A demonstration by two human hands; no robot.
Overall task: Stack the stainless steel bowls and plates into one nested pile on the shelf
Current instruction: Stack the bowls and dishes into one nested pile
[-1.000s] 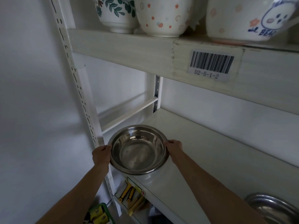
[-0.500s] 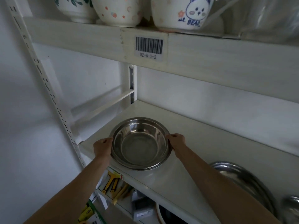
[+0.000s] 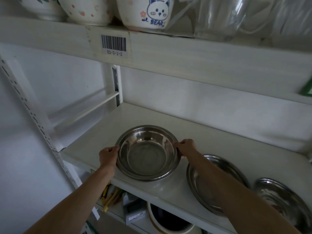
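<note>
A stainless steel bowl (image 3: 146,153) sits on the white shelf (image 3: 168,119) near its front edge. It looks like nested bowls, with a second rim showing under the top one. My left hand (image 3: 108,155) grips its left rim and my right hand (image 3: 185,146) grips its right rim. To the right lies a steel plate (image 3: 207,186), partly hidden by my right forearm. A second steel plate (image 3: 285,200) lies at the far right of the shelf.
The shelf above (image 3: 168,53) carries ceramic bowls (image 3: 143,12) and clear containers (image 3: 219,16), low over the working space. A slotted upright (image 3: 33,119) stands at the left. The lower shelf holds tools (image 3: 109,196) and a round pot (image 3: 168,220).
The bowl has moved from off the shelf's left front corner onto the shelf, further in and to the right, with both hands still on its rim. The view has swung right and shows both plates.
</note>
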